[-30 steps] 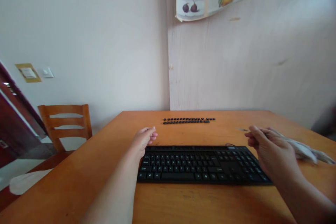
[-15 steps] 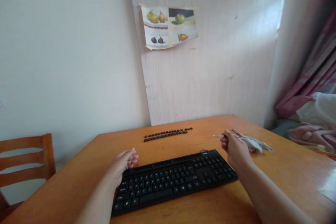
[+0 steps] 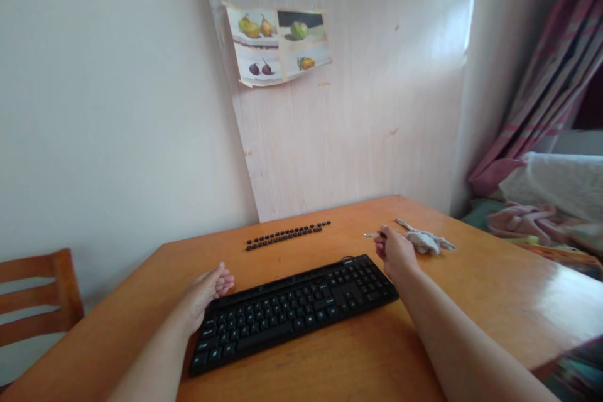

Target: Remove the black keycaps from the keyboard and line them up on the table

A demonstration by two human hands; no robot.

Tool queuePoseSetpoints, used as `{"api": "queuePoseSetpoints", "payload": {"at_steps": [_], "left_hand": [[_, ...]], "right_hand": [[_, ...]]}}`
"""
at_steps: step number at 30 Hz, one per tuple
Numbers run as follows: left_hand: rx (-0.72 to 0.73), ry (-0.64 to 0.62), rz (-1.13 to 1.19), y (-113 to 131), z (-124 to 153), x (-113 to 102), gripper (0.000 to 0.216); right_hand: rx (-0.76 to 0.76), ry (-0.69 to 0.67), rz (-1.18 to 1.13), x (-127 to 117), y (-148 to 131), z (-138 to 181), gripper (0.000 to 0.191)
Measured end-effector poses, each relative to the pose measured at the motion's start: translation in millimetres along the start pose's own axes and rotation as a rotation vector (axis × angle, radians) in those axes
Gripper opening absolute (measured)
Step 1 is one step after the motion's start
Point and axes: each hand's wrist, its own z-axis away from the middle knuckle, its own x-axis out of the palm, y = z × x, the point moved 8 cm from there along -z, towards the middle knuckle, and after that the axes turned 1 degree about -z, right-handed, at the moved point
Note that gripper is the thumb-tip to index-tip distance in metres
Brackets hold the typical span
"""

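Note:
A black keyboard (image 3: 292, 317) lies slightly askew on the wooden table, its two upper key rows bare of keycaps. At its upper left corner is my left hand (image 3: 210, 289), fingers loosely bent, thumb apart, nothing visible in it. My right hand (image 3: 396, 251) is closed around a thin tool with a pale metallic tip (image 3: 368, 235) that points left; the rest of the tool is hidden in the fingers. This hand is over the keyboard's upper right end. Beyond the keyboard, removed black keycaps (image 3: 282, 237) lie in two rows.
A crumpled grey-white cloth (image 3: 426, 242) lies right of my right hand. Behind the table (image 3: 330, 358) stands a pale board (image 3: 348, 138) with a fruit print (image 3: 277, 44). A wooden chair (image 3: 42, 295) is at left, a curtain (image 3: 527, 94) and bedding at right.
The view has turned a little to the right, so everything sits further left. My left hand's fingers look slightly straighter. My right hand still grips the thin tool.

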Motion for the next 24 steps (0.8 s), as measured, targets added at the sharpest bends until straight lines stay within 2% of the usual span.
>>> {"api": "queuePoseSetpoints", "payload": {"at_steps": [5, 15, 19, 24], "left_hand": [[0.019, -0.071, 0.157, 5.7, 15.0, 1.2, 0.039], [0.088, 0.016, 0.412, 7.9, 20.2, -7.2, 0.048], [0.084, 0.062, 0.466, 8.2, 21.6, -6.0, 0.051], [0.062, 0.041, 0.445, 8.1, 18.4, 6.2, 0.05]], "right_hand": [[0.029, 0.016, 0.079, -1.9, 4.8, 0.5, 0.011], [0.15, -0.052, 0.101, 5.2, 16.5, 11.7, 0.014], [0.132, -0.072, 0.078, 8.1, 17.1, 12.1, 0.013], [0.074, -0.057, 0.081, 4.3, 14.6, 5.2, 0.014]]}}
